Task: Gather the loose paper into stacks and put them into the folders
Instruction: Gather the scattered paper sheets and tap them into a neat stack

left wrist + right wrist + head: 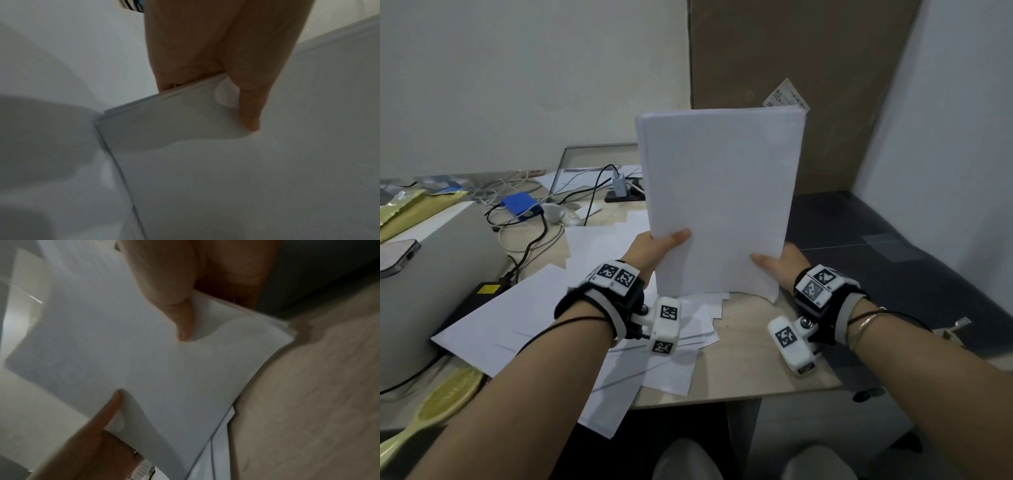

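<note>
A thick stack of white paper [719, 202] stands upright on its lower edge on the wooden desk [750, 359]. My left hand [657, 246] grips the stack's left edge, thumb across the front sheet. My right hand [780, 263] grips the right edge the same way. In the left wrist view the left thumb [251, 104] presses on the stack [226, 162]. In the right wrist view the right thumb [180, 313] pinches the paper [133, 353], and the left thumb [111, 405] shows lower left. Loose sheets [524, 325] lie spread on the desk under my left arm. I see no folder.
A grey box [431, 291] with a phone [397, 257] on it stands at the left. Behind lie cables, a blue device [520, 204], a power strip [625, 195] and a glass pane [592, 164]. A comb [434, 407] lies front left. The desk edge and dark floor [876, 240] are on the right.
</note>
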The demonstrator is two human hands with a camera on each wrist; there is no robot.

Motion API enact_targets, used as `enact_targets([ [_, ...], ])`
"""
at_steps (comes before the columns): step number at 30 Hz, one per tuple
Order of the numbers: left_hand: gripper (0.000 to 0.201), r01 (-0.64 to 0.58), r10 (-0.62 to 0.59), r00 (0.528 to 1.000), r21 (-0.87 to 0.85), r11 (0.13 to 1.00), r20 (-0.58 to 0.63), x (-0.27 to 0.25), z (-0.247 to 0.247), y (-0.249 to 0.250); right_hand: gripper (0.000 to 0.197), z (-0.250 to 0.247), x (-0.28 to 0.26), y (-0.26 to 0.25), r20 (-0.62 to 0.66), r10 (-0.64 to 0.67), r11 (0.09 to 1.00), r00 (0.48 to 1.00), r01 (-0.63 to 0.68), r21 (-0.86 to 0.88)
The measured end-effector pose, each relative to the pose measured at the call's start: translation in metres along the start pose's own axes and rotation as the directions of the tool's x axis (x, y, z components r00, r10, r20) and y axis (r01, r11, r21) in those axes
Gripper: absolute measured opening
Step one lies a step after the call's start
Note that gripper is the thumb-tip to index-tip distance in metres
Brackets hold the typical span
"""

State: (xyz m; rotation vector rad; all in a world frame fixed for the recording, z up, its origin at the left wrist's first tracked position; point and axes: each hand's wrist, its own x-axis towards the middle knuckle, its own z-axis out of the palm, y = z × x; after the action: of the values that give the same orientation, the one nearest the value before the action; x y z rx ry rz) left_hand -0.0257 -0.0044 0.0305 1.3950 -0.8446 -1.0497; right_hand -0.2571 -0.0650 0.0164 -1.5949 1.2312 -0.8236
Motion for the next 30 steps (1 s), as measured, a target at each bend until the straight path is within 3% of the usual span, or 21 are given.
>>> enact_targets([
  [2, 0.044, -0.015, 0.02, 0.999, 0.09, 0.996, -0.047, -0.001, -0.004, 0.002, 0.03, 0.001, -0.003, -0.005, -0.062, -0.043, 0.999, 0.997, 0.043, 0.0],
  [4, 0.04, -0.013, 0.062, 0.982, 0.264, 0.964, -0.181, -0.003, -0.019, -0.002, 0.032, -0.003, -0.004, -0.005, -0.097, -0.053, 0.999, 0.994, 0.053, -0.003],
  [6, 0.041, 0.066, 0.07, 0.944, 0.392, 0.918, -0.323, -0.007, -0.048, -0.012, 0.033, -0.008, -0.005, 0.001, -0.116, -0.02, 1.0, 0.993, 0.018, -0.018],
  [8, 0.05, 0.235, 0.008, 0.91, 0.533, 0.813, -0.414, -0.016, -0.081, -0.026, 0.034, -0.014, -0.009, 0.01, -0.104, 0.039, 0.999, 0.994, -0.041, -0.02],
  [10, 0.061, 0.415, -0.054, 0.865, 0.651, 0.636, -0.499, -0.028, -0.106, -0.04, 0.034, -0.019, -0.011, 0.019, -0.05, 0.095, 0.995, 0.994, -0.096, -0.019],
  [11, 0.065, 0.463, -0.06, 0.848, 0.683, 0.565, -0.526, -0.035, -0.113, -0.047, 0.035, -0.02, -0.012, 0.023, -0.018, 0.116, 0.993, 0.993, -0.117, -0.019],
  [13, 0.072, 0.484, -0.065, 0.846, 0.712, 0.508, -0.529, -0.042, -0.118, -0.06, 0.035, -0.02, -0.015, 0.028, 0.007, 0.131, 0.991, 0.991, -0.13, -0.037],
  [17, 0.077, 0.484, -0.104, 0.856, 0.712, 0.509, -0.507, -0.045, -0.107, -0.072, 0.033, -0.02, -0.013, 0.044, 0.018, 0.156, 0.986, 0.988, -0.155, -0.059],
  [20, 0.083, 0.42, -0.091, 0.89, 0.725, 0.546, -0.447, -0.04, -0.096, -0.065, 0.025, -0.022, -0.008, 0.051, 0.035, 0.202, 0.977, 0.979, -0.199, -0.075],
  [23, 0.088, 0.28, -0.053, 0.939, 0.669, 0.689, -0.34, -0.033, -0.089, -0.055, 0.024, -0.023, -0.007, 0.047, 0.044, 0.244, 0.961, 0.969, -0.236, -0.145],
  [26, 0.076, 0.147, 0.017, 0.96, 0.552, 0.821, -0.281, -0.029, -0.079, -0.045, 0.032, -0.023, -0.008, 0.046, 0.055, 0.288, 0.945, 0.956, -0.274, -0.176],
  [30, 0.068, 0.083, 0.149, 0.946, 0.659, 0.748, -0.288, -0.026, -0.068, -0.031, 0.033, -0.021, -0.007, 0.051, 0.04, 0.305, 0.937, 0.951, -0.293, -0.191],
])
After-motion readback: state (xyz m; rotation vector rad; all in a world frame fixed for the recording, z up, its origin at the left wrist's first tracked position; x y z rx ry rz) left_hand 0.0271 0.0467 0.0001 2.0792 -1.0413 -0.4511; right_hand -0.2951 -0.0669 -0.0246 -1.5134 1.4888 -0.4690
